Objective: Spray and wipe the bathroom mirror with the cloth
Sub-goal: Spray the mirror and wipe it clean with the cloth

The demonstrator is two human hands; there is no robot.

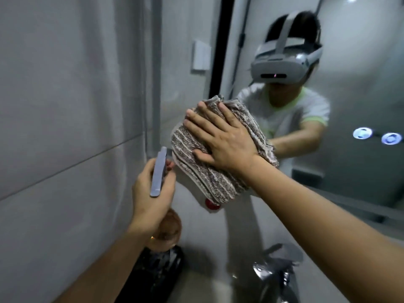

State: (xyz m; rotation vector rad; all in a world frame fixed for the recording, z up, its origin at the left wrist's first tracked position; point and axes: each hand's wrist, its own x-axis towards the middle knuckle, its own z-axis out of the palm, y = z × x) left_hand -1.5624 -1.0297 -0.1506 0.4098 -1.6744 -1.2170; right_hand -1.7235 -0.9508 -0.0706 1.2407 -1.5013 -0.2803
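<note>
The bathroom mirror (349,88) fills the right half of the view. A folded brown-and-white striped cloth (196,169) lies flat against the glass near its left edge. My right hand (223,136) presses on the cloth with fingers spread. My left hand (150,193) is lower left, wrapped around a spray bottle; its grey-blue spray head (158,172) sticks up above my fingers and the brownish bottle body (170,226) shows below my wrist. The mirror reflects a person in a white T-shirt wearing a grey headset.
A grey tiled wall (65,106) runs along the left and meets the mirror's edge. A chrome tap (275,272) shows at the bottom, with a dark object (157,272) beside it. The reflection holds a white wall switch (201,56) and a dark door frame.
</note>
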